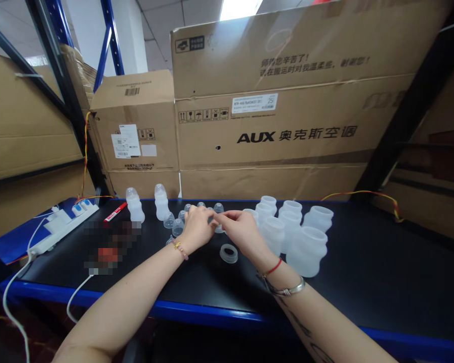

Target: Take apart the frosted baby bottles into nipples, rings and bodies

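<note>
My left hand [196,228] and my right hand [241,231] meet over the middle of the black bench, fingers pinched together around a small clear part [219,228] that I cannot make out well. A translucent screw ring [229,253] lies flat just below my right hand. Several small clear caps [177,222] sit behind my left hand. Two capped bottles [135,205] stand upright at the back left. Several open, empty translucent bottles [307,250] are grouped to the right of my right hand.
Large cardboard boxes [287,126] wall off the back of the bench. A white power strip [62,224] with cables and a red marker [115,212] lie at the left. A blurred-out object [109,247] sits left of my forearm. Blue bench edge [196,307] runs in front.
</note>
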Motion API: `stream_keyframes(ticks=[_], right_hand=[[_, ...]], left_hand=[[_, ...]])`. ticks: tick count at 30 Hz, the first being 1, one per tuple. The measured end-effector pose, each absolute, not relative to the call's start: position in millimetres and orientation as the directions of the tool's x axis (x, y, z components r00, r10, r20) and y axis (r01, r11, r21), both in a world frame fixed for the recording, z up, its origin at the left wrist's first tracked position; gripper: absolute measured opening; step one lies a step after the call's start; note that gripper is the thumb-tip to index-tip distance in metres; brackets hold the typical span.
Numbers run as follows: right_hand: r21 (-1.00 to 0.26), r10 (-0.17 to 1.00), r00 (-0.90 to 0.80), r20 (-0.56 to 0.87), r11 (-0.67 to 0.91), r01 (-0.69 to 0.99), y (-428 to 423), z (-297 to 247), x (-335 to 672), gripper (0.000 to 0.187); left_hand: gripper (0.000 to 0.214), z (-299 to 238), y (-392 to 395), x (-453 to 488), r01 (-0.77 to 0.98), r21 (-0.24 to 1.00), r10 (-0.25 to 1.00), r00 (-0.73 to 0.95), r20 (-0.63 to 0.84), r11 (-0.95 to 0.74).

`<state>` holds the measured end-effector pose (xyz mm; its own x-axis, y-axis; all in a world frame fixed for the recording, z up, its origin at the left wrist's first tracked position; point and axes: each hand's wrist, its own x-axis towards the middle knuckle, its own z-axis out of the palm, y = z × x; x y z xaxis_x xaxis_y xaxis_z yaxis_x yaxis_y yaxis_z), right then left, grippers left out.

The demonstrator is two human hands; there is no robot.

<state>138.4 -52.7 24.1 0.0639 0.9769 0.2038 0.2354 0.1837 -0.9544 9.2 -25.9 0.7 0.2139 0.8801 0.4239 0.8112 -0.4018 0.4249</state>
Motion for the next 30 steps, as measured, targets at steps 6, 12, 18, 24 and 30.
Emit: stream_keyframes(ticks=[6, 12, 18, 24, 30], right_hand=[[-0.936, 0.971, 0.108, 0.215, 0.173, 0.306, -49, 18, 137, 0.028], [-0.923, 0.968, 0.129, 0.217, 0.161, 0.348, -48, 15, 135, 0.045], [-0.934, 0.969, 0.137, 0.203, 0.15, 0.326, -48, 17, 134, 0.044], [-0.979, 0.992, 0.079, 0.101, 0.085, 0.184, -51, 22, 135, 0.041], [-0.974, 0.984, -0.082, -0.159, -0.17, -0.152, -50, 31, 140, 0.04]], left_hand=[[0.013, 7, -12, -3, 0.384, 0.84, 0.92, 0.077, 0.385, -0.383], [0.011, 6, -17, 0, 0.217, 0.945, 0.97, 0.07, 0.234, -0.243], [0.014, 14, -30, 2, -0.017, 0.989, 0.983, 0.108, 0.15, -0.149], [0.014, 24, -35, -6, -0.162, 0.987, 0.967, 0.252, 0.041, 0.0], [0.016, 34, -35, -17, -0.301, 0.917, 0.901, 0.418, -0.121, 0.262]])
